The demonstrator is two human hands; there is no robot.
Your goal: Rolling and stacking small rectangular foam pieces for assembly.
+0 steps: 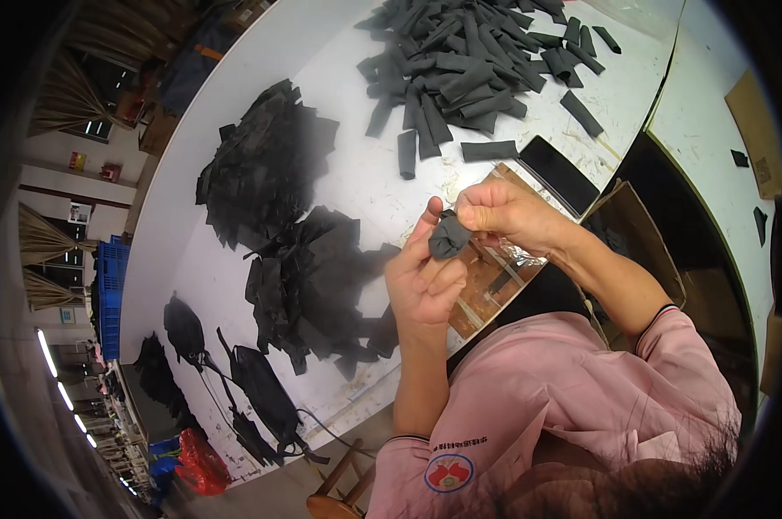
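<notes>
Two hands — one phone

We cannot make out the whole dark grey cloth piece, since the left grip and the right grip cover parts of its edge, and they also hide some of the wooden board. We lose the far end of the heap of grey tubes at the upper edge, and we find the wall notice too small to read.

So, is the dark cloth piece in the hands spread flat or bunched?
Bunched: the dark cloth piece shows as a creased, rounded lump, held by the left hand and right hand.
</notes>
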